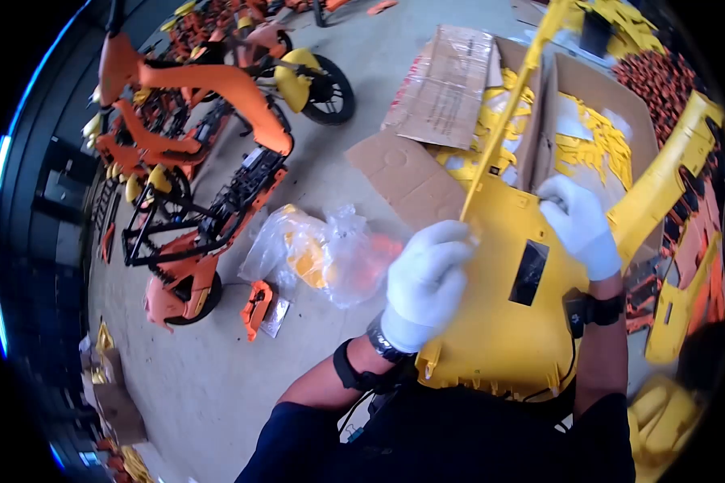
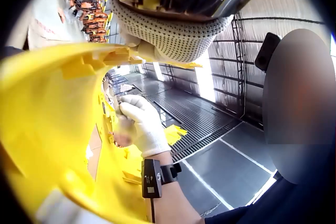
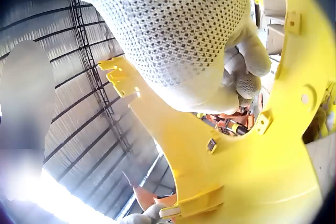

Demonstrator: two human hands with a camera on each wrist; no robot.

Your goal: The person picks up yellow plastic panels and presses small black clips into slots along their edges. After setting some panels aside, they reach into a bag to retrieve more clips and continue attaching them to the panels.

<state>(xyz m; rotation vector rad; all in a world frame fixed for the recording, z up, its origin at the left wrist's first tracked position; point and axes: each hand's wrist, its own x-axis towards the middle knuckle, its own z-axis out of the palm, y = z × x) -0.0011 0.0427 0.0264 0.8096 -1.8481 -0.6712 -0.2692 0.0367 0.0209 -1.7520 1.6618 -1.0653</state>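
Observation:
A large yellow plastic body panel (image 1: 499, 314), with a dark rectangular sticker (image 1: 530, 274) and a long narrow strip (image 1: 511, 101) running up from it, leans toward my torso. My left hand (image 1: 431, 278), in a white knit glove, grips the panel's left edge. At the upper right edge of the panel is my gloved right hand (image 1: 576, 217), its fingers curled and thumb close to the fingertips. The right wrist view shows those fingers bunched beside the panel's curved cut-out; I cannot tell what they hold. A small metal clip (image 3: 211, 145) sits on the panel near the cut-out.
Ahead stand open cardboard boxes (image 1: 544, 121) of yellow parts. An orange scooter frame (image 1: 209, 161) with a wheel (image 1: 330, 90) stands to the left. Plastic-wrapped parts (image 1: 322, 253) and an orange bracket (image 1: 256, 310) lie on the floor. More yellow panels (image 1: 673, 177) lean at the right.

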